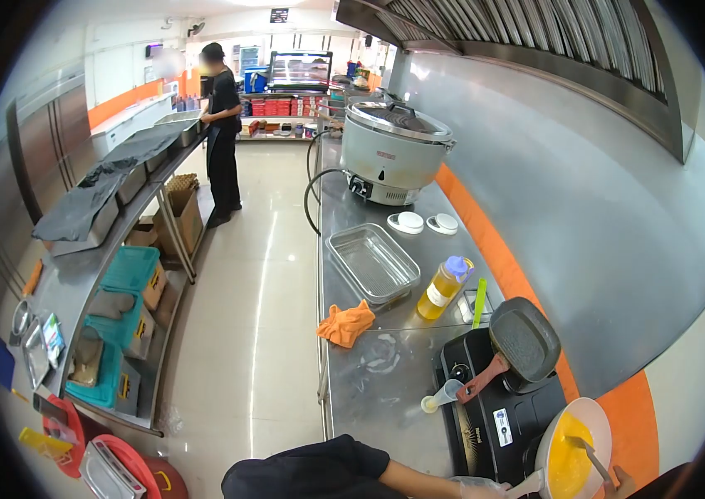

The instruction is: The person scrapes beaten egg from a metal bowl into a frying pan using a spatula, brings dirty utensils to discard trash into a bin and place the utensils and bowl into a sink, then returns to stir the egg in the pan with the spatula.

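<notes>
A round white-lined frying pan (604,413) at the bottom right holds yellow beaten egg (567,467). My left hand (482,488), in a clear plastic glove, is closed on the pan's pale handle (527,486); the frame's edge cuts off part of it. My right hand (618,482) grips a grey spatula (589,450) whose tip lies in the egg. Beside the pan, a black portable stove (485,407) carries a square dark pan (525,339) with a reddish-brown handle. A small translucent cup (444,396) lies near that handle.
On the steel counter are an oil bottle (444,289), a green-handled tool (479,301), an orange cloth (346,323), a clear rectangular tray (376,263), white lids (405,222) and a rice cooker (390,150). Another person (221,133) stands at the left counter (78,279).
</notes>
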Available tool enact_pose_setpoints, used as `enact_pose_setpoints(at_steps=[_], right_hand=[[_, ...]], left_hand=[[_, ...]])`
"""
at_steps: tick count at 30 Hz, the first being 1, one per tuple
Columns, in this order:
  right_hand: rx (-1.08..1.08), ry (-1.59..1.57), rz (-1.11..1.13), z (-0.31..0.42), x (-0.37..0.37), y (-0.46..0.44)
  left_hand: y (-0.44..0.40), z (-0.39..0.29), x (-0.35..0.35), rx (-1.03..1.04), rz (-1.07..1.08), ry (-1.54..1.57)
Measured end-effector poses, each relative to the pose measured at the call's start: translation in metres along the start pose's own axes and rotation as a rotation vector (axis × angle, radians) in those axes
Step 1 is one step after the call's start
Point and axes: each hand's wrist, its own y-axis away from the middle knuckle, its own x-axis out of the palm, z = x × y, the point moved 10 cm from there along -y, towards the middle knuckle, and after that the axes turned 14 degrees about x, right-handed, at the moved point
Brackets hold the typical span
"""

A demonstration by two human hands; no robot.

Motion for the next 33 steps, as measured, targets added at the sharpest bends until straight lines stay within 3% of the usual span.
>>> enact_pose_setpoints(at_steps=[4,11,14,29,31,33], right_hand=[[0.103,0.061,0.110,0.011,-0.041,0.044],[0.122,0.209,0.216,0.015,-0.033,0.044],[0.111,0.247,0.243,0.017,-0.024,0.037],[0.085,0.334,0.278,0.009,0.006,0.018],[0.083,0.347,0.278,0.004,0.011,0.017],[0.083,0.354,0.275,-0.002,0.016,0.016]], left_hand=[[0.002,0.005,-0.003,-0.024,-0.081,0.054],[0.004,0.008,0.001,-0.075,-0.081,0.165],[-0.004,0.006,-0.002,0.026,-0.059,0.081],[0.000,0.000,-0.011,0.016,-0.056,-0.059],[-0.010,0.008,-0.007,-0.046,0.070,-0.190],[-0.011,0.015,-0.009,-0.023,0.007,-0.132]])
